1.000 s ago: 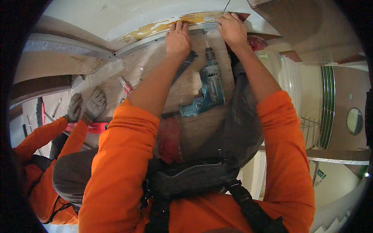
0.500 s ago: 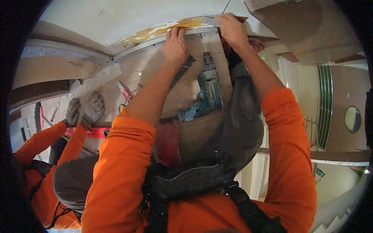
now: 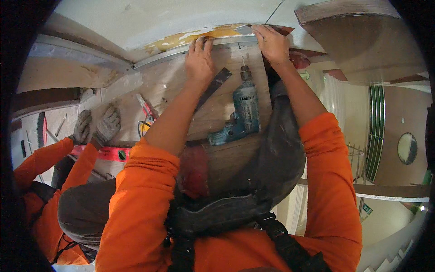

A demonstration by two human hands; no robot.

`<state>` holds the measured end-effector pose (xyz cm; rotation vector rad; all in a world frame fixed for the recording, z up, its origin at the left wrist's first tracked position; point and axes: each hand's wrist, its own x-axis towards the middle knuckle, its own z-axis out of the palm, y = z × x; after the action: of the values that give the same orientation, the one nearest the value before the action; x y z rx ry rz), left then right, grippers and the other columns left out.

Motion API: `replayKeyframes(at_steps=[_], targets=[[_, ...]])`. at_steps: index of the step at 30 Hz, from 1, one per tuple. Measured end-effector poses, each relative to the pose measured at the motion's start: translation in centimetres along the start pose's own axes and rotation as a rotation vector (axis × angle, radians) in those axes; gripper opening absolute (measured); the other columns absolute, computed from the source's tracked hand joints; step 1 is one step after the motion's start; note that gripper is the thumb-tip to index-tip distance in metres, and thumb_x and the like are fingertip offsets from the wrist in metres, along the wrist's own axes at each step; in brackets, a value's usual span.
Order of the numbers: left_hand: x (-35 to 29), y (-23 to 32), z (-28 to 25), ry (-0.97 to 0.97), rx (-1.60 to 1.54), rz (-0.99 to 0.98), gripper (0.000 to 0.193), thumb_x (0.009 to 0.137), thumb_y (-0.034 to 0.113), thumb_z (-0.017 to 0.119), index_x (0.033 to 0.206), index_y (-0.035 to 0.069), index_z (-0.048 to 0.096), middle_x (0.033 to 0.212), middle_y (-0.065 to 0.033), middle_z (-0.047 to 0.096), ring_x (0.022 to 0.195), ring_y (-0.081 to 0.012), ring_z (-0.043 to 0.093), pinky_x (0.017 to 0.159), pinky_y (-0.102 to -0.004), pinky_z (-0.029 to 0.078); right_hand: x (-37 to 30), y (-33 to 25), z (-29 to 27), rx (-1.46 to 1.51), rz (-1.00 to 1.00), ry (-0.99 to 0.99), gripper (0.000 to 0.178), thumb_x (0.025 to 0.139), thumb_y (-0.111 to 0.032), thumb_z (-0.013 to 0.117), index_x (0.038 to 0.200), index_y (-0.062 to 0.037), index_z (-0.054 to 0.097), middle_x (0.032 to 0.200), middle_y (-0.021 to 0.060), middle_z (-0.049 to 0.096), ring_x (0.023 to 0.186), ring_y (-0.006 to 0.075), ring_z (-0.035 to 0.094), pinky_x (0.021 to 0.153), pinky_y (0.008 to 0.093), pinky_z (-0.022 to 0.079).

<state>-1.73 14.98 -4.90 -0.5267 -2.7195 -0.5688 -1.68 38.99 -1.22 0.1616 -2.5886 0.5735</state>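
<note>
A long, thin metal strip [image 3: 170, 52] runs along the foot of the wall, beside a band of yellow, chipped surface. My left hand [image 3: 200, 61] has its fingers hooked over the strip near its middle, the thumb hidden. Farther right, my right hand [image 3: 272, 44] grips the strip's right end, fingertips bent over the edge. Between my forearms a worn teal power drill [image 3: 247, 106] lies on its side, its bit pointing at the strip. A dark flat bar [image 3: 215, 87] lies beside my left forearm, partly covered by it.
At left, a co-worker's gloved hands [image 3: 108, 123] are near a red spirit level [image 3: 106, 153]. Red-handled pliers [image 3: 146, 108] lie by my left forearm. A brown wooden panel [image 3: 353, 41] juts in at upper right. My bent knee [image 3: 283, 136] is beside the drill.
The whole view has shifted slightly. My left hand has slid a little left along the strip, uncovering more of the dark bar. My right hand stays at the strip's end.
</note>
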Motion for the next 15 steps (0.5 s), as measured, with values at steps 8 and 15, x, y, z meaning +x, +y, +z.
replayKeyframes(at_steps=[8, 15], targets=[[0.4, -0.5, 0.4, -0.043, -0.008, -0.063, 0.064, 0.073, -0.001, 0.061, 0.134, 0.017, 0.052, 0.143, -0.0085, 0.047, 0.133, -0.0326, 0.041, 0.109, -0.0413, 0.041, 0.0, 0.0, -0.5, -0.182, -0.009, -0.120, 0.025, 0.096, -0.024, 0.049, 0.114, -0.0201, 0.065, 0.101, 0.0089, 0.068, 0.086, 0.0342, 0.068, 0.072, 0.0485, 0.055], [0.1, 0.0, -0.2, -0.108, 0.069, -0.044, 0.068, 0.070, 0.003, 0.065, 0.135, 0.017, 0.051, 0.144, -0.0093, 0.045, 0.133, -0.0340, 0.041, 0.109, -0.0417, 0.042, 0.4, -0.5, -0.5, -0.276, 0.033, -0.247, 0.026, 0.092, -0.018, 0.049, 0.114, -0.0156, 0.064, 0.108, 0.0127, 0.067, 0.094, 0.0365, 0.068, 0.079, 0.0503, 0.055]])
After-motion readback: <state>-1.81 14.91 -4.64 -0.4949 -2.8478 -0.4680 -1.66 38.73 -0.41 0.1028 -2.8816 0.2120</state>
